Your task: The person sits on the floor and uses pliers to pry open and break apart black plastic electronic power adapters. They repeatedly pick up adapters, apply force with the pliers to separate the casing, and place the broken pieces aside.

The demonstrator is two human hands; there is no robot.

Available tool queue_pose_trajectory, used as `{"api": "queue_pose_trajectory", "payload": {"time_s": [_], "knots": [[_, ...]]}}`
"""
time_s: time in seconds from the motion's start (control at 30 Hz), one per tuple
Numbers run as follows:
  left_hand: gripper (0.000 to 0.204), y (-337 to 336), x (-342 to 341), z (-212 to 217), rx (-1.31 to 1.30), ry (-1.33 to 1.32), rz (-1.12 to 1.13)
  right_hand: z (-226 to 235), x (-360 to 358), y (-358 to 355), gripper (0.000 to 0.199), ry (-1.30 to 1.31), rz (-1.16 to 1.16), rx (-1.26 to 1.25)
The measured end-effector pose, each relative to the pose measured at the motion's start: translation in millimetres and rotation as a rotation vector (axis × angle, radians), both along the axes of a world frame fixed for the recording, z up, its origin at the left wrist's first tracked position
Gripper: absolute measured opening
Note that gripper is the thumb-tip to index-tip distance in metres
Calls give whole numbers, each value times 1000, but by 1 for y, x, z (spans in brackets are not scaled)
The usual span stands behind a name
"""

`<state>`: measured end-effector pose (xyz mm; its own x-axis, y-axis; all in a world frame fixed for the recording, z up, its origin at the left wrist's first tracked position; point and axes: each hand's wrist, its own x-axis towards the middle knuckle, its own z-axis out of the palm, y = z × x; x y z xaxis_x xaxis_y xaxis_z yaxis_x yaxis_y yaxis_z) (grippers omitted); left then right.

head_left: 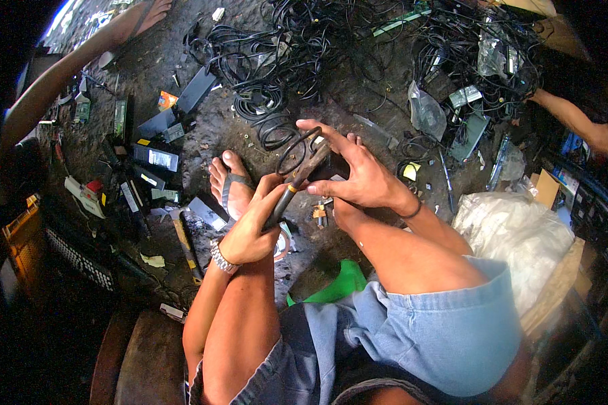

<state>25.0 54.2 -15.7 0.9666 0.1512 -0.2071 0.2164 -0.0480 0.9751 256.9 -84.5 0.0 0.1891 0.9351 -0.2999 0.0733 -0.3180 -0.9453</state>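
Note:
My left hand (253, 226), with a metal-link watch on its wrist, is closed around the dark handles of pliers (309, 164) with yellow marks. Their jaws point up and right, toward my right hand (365, 177). That hand is open, its index finger stretched past the jaws and its thumb apart, close to the pliers' pivot. A thin black cable (282, 162) loops beside the jaws and passes near the right index finger. A small pale piece (315, 143) shows at the jaws; whether it is gripped there I cannot tell.
Tangled black cables (270, 61) cover the ground ahead. Black adapter boxes (157, 158) and a hammer (186, 246) lie left. A white plastic sack (513, 226) stands right. Other people's arms reach in, one at far left (67, 74), one at right (574, 118).

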Motion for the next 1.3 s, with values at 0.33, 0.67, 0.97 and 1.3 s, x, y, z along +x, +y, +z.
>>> {"api": "queue_pose_trajectory", "payload": {"time_s": [0.33, 0.67, 0.97, 1.3], "knots": [[57, 1, 2, 9, 114, 111, -55, -2, -13, -2, 111, -568, 204, -516], [40, 0, -3, 16, 37, 253, -64, 21, -9, 12, 85, -322, 339, -633], [54, -16, 12, 4, -69, 297, 157, 13, -17, 7, 77, -492, 208, -514], [26, -18, 6, -17, 177, 281, 162, 17, -23, 13, 70, -428, 155, -393]]}}
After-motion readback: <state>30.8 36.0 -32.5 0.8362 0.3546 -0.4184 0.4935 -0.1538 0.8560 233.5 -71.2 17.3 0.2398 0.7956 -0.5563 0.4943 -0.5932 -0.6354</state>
